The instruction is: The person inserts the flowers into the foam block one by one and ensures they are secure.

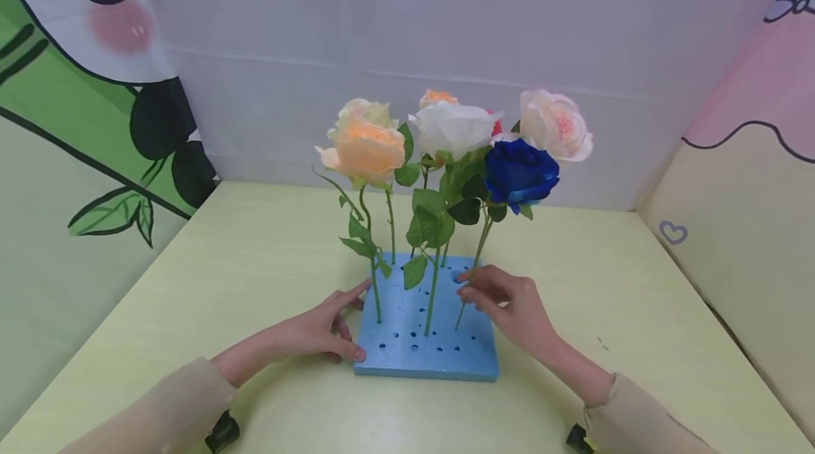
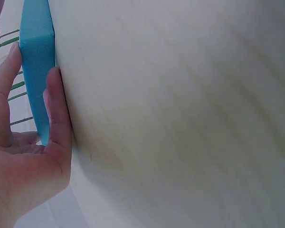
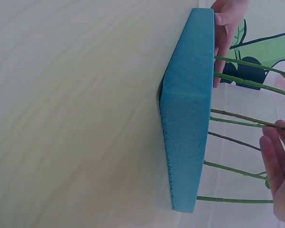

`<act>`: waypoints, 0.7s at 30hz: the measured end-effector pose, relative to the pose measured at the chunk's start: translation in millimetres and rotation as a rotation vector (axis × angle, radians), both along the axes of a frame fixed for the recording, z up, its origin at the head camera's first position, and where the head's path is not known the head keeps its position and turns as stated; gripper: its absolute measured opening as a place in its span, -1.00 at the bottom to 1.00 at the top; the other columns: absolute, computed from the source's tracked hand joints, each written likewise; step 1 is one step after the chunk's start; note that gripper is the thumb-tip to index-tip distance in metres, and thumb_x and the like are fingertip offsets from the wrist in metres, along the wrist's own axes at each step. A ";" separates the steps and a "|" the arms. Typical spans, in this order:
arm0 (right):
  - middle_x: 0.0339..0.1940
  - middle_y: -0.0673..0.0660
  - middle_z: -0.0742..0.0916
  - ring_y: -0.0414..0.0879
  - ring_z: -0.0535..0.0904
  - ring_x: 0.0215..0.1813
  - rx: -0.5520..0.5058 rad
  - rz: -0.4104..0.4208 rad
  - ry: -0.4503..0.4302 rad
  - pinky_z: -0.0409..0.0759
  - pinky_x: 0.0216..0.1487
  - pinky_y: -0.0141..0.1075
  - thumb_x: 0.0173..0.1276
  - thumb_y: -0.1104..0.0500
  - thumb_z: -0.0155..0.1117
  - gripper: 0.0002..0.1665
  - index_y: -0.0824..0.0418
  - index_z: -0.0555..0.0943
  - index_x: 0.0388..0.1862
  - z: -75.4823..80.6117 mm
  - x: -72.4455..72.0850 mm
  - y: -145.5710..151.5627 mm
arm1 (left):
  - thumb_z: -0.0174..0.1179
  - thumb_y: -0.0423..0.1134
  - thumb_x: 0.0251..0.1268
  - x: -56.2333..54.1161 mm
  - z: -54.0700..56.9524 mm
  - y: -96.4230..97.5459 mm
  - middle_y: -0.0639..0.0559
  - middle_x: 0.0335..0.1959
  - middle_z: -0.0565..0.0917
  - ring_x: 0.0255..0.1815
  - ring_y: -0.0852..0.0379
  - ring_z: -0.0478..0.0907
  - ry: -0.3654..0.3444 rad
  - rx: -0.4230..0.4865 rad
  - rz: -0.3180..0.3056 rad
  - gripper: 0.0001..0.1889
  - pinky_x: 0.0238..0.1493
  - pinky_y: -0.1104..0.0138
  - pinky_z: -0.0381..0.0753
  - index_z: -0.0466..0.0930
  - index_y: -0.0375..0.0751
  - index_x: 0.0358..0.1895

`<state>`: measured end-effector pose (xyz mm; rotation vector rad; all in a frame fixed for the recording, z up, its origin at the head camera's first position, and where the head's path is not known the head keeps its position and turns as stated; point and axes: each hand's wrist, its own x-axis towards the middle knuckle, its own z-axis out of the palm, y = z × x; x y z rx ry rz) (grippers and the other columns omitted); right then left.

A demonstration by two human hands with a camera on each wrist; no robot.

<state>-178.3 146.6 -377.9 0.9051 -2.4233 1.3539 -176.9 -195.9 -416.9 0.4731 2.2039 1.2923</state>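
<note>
A blue foam board (image 1: 401,362) with rows of holes lies on the table, several artificial roses standing in it. My right hand (image 1: 509,302) pinches the stem of a blue rose (image 1: 521,172) between thumb and fingers. That stem leans a little, its lower end at the board's surface; how deep it sits, I cannot tell. At the board's left side, my left hand (image 1: 318,330) rests with fingers spread and fairly straight, the thumb by the front corner. In the left wrist view, its fingers (image 2: 59,111) touch the side of the foam (image 2: 38,57).
Upright in the board are a peach rose (image 1: 369,150) at left, a white rose (image 1: 452,127) in the middle and a pale pink rose (image 1: 555,125) at right. Blooms partly hide others behind. A pale cloth wall (image 1: 395,22) rises behind the table (image 1: 267,242).
</note>
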 end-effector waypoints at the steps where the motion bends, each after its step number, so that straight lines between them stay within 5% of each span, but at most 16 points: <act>1: -0.27 0.12 0.83 -0.03 0.77 -0.34 -0.002 0.000 -0.004 0.73 -0.34 -0.36 0.37 0.31 0.28 -0.78 0.25 0.66 -0.01 -0.2 0.3 0.5 | 0.51 -0.10 0.05 -0.3 0.2 0.3 -0.26 0.43 0.15 -0.21 0.05 0.54 0.001 0.000 0.000 0.22 -0.29 0.26 0.69 -0.28 0.12 0.62; 12: -0.22 0.07 0.83 0.00 0.78 -0.26 0.012 -0.015 -0.060 0.73 -0.25 -0.37 0.42 0.26 0.25 -0.69 0.11 0.63 0.11 -0.6 1.9 4.3 | 0.51 -0.12 0.04 -3.0 -3.6 0.9 -0.25 0.42 0.14 -0.20 0.05 0.56 -0.007 0.025 -0.003 0.22 -0.29 0.24 0.71 -0.28 0.09 0.62; 21: -0.02 -0.01 0.79 -0.18 0.74 -0.03 0.153 -0.058 -0.057 0.71 -0.04 -0.36 0.40 0.15 0.30 -0.53 -0.01 0.51 0.27 8.8 7.1 17.2 | 0.43 -0.09 0.15 2.7 0.8 -9.9 -0.28 0.44 0.26 -0.24 0.03 0.67 0.036 0.043 0.024 0.07 -0.24 0.25 0.72 -0.14 0.01 0.62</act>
